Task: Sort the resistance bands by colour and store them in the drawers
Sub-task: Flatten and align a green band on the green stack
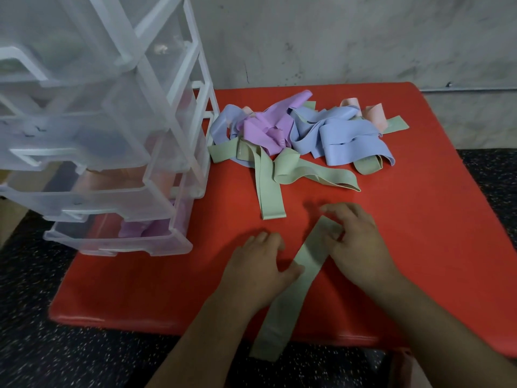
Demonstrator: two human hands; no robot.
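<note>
Fingers point(340, 212) of the right hand point(361, 247) are curled over the far end of a green band point(291, 298) and seem to pinch it, though motion blur hides the exact grip. The band lies slanted on the red table point(419, 219), and its near end hangs over the table's near edge above the speckled dark floor point(56, 345). Left of it, the left hand point(257, 264) rests on the table with its fingers bent, close together and off the band, and only its thumb point(293, 270) touches the band's left edge. Farther back, loose green bands point(268, 186) trail from a tangled pile point(307, 130) of blue, purple, pink and green bands at the far middle of the table. At the far left stands a clear plastic drawer unit point(112, 135) with several drawers pulled out; the lowest drawer point(145, 228) holds purple bands, and the next drawer up point(112, 177) holds pink ones. A grey wall point(335, 37) rises behind the table.
</note>
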